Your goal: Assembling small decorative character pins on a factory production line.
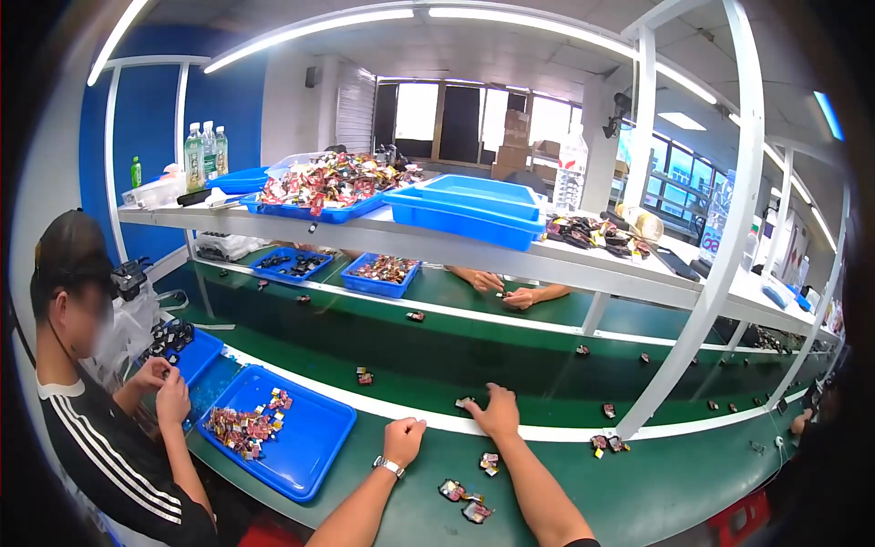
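My left hand (404, 441), with a metal-band watch (388, 467) at its wrist, is closed above the near green work surface. Whatever its fingers hold, if anything, is hidden. My right hand (496, 413) reaches over the white rail with thumb and forefinger apart. A small electronic piece (466, 403) in red, yellow and silver lies at the thumb's tip, seemingly touching it. Between my forearms, a similar piece (489, 464) rests on the near surface. Closer to me is a loose group of such pieces (473, 506).
A blue tray (319, 442) of pieces sits left, beside a co-worker (109, 428) handling something small. Across the green conveyor (319, 342), another person's hands (510, 292) work beneath a white shelf (583, 262) bearing blue trays and bottles. A white post (697, 337) rises at right.
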A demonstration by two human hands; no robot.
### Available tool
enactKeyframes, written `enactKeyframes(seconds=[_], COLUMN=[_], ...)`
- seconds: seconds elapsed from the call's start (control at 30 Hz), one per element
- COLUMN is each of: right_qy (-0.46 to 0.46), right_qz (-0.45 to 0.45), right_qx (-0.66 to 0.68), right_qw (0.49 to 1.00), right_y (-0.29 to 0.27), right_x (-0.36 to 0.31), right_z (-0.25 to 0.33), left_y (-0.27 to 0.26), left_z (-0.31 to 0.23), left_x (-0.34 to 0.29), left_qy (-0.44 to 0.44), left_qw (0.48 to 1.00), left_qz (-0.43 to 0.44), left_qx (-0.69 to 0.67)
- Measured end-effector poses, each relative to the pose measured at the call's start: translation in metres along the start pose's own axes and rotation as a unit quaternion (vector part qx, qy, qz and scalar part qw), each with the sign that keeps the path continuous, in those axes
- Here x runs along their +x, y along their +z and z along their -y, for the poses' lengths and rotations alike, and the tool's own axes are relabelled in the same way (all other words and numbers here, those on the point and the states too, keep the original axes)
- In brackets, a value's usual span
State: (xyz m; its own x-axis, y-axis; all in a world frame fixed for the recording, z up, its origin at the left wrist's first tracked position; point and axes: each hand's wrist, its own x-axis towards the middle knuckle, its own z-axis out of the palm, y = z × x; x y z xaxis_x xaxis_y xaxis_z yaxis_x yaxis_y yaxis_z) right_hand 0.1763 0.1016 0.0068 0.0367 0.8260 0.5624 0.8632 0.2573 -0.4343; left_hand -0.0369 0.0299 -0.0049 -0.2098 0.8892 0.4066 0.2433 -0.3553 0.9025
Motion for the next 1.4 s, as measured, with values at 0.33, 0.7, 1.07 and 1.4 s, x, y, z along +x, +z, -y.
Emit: enactKeyframes(seconds=[0.33, 0.7, 1.07, 1.4], right_qy=[-0.041, -0.16, -0.097, -0.166], right_qz=[0.105, 0.176, -0.004, -0.008], right_qx=[0.175, 0.209, 0.169, 0.123], right_qw=[0.978, 0.949, 0.981, 0.978], right_y=[-0.032, -0.096, -0.077, -0.071], right_x=[-0.039, -0.081, -0.094, -0.089], right_z=[0.019, 0.027, 0.05, 0.039], left_y=[-0.008, 0.014, 0.019, 0.023], left_z=[0.023, -0.008, -0.026, -0.024], left_x=[0.0, -0.014, -0.023, -0.024], left_qy=[-0.017, -0.205, -0.239, -0.236], left_qw=[0.999, 0.872, 0.862, 0.868], left_qz=[0.05, 0.402, 0.347, 0.327], left_qx=[-0.011, -0.191, -0.283, -0.29])
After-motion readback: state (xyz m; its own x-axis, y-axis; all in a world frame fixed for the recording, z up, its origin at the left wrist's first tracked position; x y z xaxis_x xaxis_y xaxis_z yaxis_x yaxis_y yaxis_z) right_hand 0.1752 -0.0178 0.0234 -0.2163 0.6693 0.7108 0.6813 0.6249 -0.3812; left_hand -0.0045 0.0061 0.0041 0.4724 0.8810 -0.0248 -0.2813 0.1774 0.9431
